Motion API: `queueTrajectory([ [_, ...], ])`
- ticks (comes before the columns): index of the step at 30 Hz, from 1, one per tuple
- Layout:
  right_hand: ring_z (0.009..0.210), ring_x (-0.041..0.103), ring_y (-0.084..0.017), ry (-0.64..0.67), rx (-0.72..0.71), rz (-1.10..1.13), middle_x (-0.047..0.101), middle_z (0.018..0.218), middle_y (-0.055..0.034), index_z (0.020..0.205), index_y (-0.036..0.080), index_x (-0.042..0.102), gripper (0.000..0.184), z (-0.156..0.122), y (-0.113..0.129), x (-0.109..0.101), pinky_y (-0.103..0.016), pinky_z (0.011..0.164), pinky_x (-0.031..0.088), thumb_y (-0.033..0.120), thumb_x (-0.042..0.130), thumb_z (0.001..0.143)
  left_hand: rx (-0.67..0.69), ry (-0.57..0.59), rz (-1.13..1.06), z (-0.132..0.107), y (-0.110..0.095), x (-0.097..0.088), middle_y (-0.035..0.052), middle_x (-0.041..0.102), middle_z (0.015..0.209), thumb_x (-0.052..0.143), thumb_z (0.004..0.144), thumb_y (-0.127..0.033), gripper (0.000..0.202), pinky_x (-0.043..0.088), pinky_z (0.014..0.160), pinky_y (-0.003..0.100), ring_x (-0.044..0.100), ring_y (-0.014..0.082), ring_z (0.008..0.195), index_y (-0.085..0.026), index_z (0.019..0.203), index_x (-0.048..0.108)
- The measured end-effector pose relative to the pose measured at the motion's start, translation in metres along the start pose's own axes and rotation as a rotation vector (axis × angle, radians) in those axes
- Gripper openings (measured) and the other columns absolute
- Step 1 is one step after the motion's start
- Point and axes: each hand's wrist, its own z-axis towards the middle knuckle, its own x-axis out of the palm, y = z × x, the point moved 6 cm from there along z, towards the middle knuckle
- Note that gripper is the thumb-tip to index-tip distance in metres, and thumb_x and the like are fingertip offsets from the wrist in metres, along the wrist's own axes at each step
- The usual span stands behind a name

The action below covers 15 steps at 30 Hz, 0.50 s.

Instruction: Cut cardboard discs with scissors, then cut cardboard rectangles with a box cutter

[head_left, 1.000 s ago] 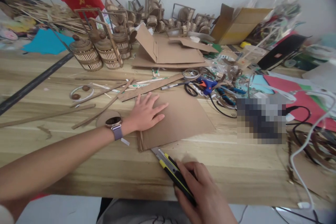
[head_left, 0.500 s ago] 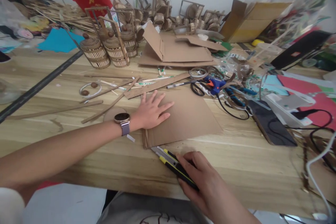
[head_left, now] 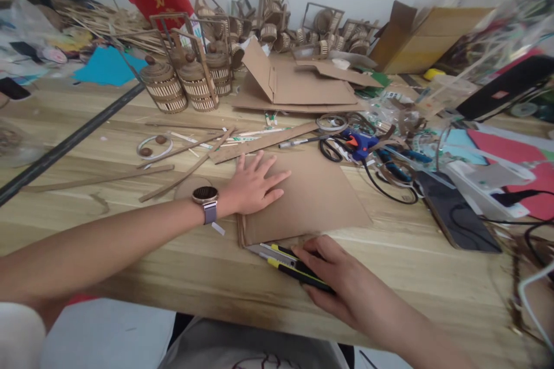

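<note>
My left hand lies flat with fingers spread on the left part of a brown cardboard sheet on the wooden table. A watch with a purple strap is on that wrist. My right hand is closed round a yellow and black utility knife, whose blade end points left along the near edge of the cardboard. The knife lies low, close to the table surface.
Long cardboard strips lie left of the sheet. Woven bamboo baskets and folded cardboard stand at the back. Scissors, a blue glue gun, cables and a dark phone crowd the right side. A black bar runs diagonally at left.
My right hand has moved up and left with the knife, bringing it flatter against the cardboard's near edge. The view has shifted slightly; my left hand stays pressed on the sheet.
</note>
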Motion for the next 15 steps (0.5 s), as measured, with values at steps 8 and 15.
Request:
queueTrajectory([
  [8, 0.106, 0.062, -0.027, -0.243, 0.086, 0.001, 0.062, 0.114, -0.0144, 0.139, 0.014, 0.056, 0.054, -0.018, 0.013, 0.043, -0.041, 0.090, 0.060, 0.007, 0.054, 0.085, 0.010, -0.010, 0.005, 0.000, 0.000, 0.001, 0.0162, 0.026, 0.167, 0.036, 0.104, -0.053, 0.054, 0.010, 0.113, 0.079, 0.015, 0.0489, 0.153, -0.034, 0.155, 0.040],
  [15, 0.103, 0.063, -0.026, -0.093, 0.008, 0.031, 0.063, 0.111, -0.0131, 0.131, 0.015, 0.062, 0.048, -0.002, 0.009, 0.012, -0.039, 0.089, 0.059, 0.006, 0.058, 0.084, 0.016, -0.009, -0.025, 0.001, 0.001, 0.002, 0.0111, 0.025, 0.169, 0.038, 0.104, -0.053, 0.053, 0.008, 0.114, 0.078, 0.014, 0.0466, 0.154, -0.036, 0.155, 0.040],
])
